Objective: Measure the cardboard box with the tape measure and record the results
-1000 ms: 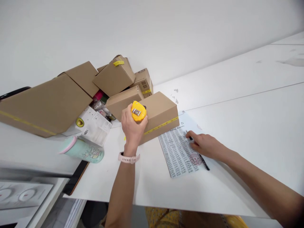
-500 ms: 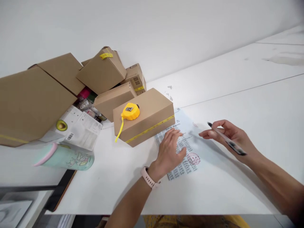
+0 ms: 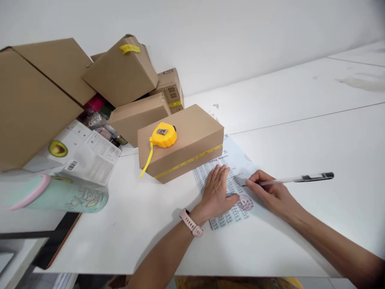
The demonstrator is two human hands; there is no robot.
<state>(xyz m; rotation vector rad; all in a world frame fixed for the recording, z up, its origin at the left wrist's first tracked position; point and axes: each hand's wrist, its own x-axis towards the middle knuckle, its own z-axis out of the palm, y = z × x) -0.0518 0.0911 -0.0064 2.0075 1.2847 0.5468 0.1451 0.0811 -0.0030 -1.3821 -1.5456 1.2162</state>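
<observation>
My left hand [image 3: 217, 192] lies flat with its fingers spread on a printed sheet [image 3: 230, 218], which bears rows of handwriting and a round red stamp. A pale pink watch band [image 3: 191, 223] circles that wrist. In my right hand [image 3: 272, 194] a pen [image 3: 296, 178] is gripped, its tip down at the paper to the right of the writing and its dark end pointing right. Behind the sheet stands a cardboard box [image 3: 183, 150], close against the paper's upper left edge. On its top rests a yellow tape measure [image 3: 164, 135] with a short strip pulled out.
Several cardboard boxes [image 3: 120, 74] are stacked at the back left. A white carton with an avocado picture [image 3: 98, 158] and a mint-green bottle with a pink ring [image 3: 72, 196] lie at the left. The white table [image 3: 120, 241] has its front edge near me.
My right hand has turned the pen over and brought its tip down to the sheet. My left hand has settled flatter on the paper. The view has shifted slightly.
</observation>
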